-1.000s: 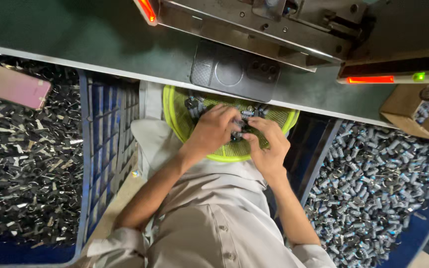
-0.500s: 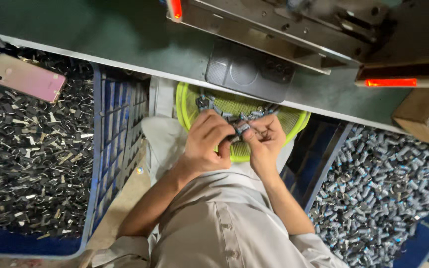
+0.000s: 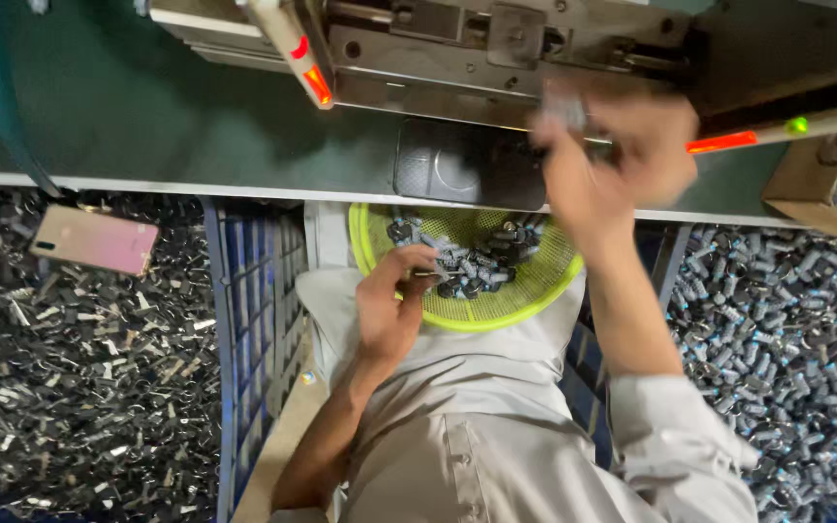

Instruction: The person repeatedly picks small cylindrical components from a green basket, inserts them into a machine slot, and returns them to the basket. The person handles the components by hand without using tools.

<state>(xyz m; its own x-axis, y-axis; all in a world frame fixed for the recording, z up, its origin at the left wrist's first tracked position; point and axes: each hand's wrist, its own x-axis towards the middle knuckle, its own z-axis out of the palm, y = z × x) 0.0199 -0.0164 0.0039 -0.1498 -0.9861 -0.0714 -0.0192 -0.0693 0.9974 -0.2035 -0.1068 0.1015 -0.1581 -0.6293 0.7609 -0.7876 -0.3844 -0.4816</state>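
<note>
- The right hand [image 3: 612, 160] is raised at the metal machine [image 3: 496, 48], blurred; a small grey part [image 3: 566, 108] is pinched in its grip.
- The left hand [image 3: 391, 305] is rested on the rim of the yellow-green basket [image 3: 496, 308], fingers narrowly curled round a small metal piece [image 3: 428, 275].
- Dark small parts [image 3: 481, 260] are heaped in the basket, just beside that grip.

Brown cardboard box [image 3: 822, 189] at right; pink phone [image 3: 95, 239] left.
</note>
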